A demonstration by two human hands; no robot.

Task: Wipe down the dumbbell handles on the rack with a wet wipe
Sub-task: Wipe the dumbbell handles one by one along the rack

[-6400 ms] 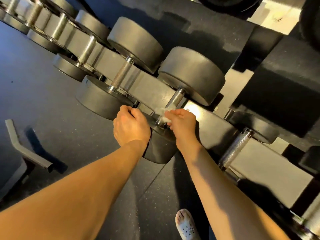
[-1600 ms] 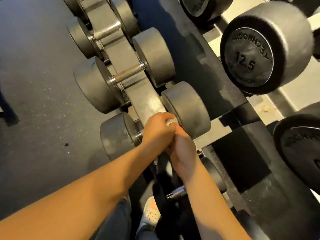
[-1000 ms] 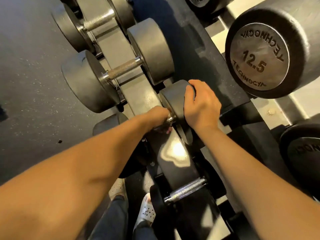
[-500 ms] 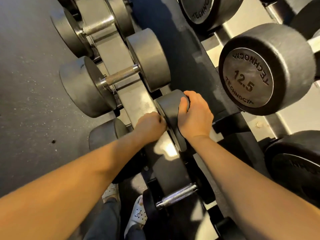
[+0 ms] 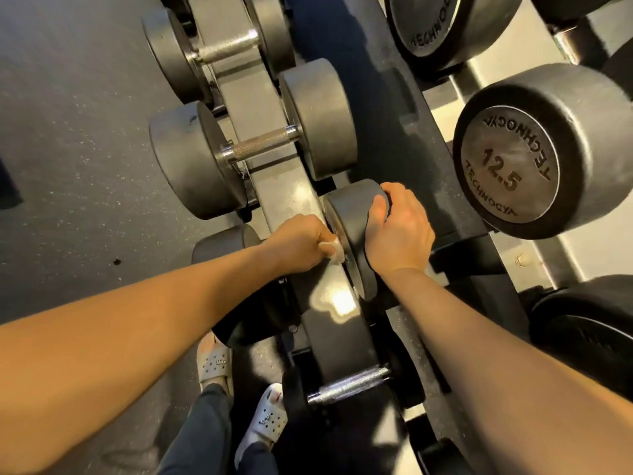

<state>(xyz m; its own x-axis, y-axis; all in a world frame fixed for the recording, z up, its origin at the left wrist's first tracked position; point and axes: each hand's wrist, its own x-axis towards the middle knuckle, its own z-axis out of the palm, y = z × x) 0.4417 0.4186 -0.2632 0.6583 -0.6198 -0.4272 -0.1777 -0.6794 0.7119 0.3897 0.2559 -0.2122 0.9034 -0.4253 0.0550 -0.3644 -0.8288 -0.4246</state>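
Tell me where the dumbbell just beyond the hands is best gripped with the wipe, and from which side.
The knurled handle, mid-length, from above. It lies bare across the rack rail between its two heads, so the heads block both ends and the rail likely blocks a reach from below.

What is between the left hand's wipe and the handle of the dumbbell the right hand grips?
Nothing visible: the left hand pinches the wet wipe beside the dumbbell head the right hand grips; the handle is hidden beneath.
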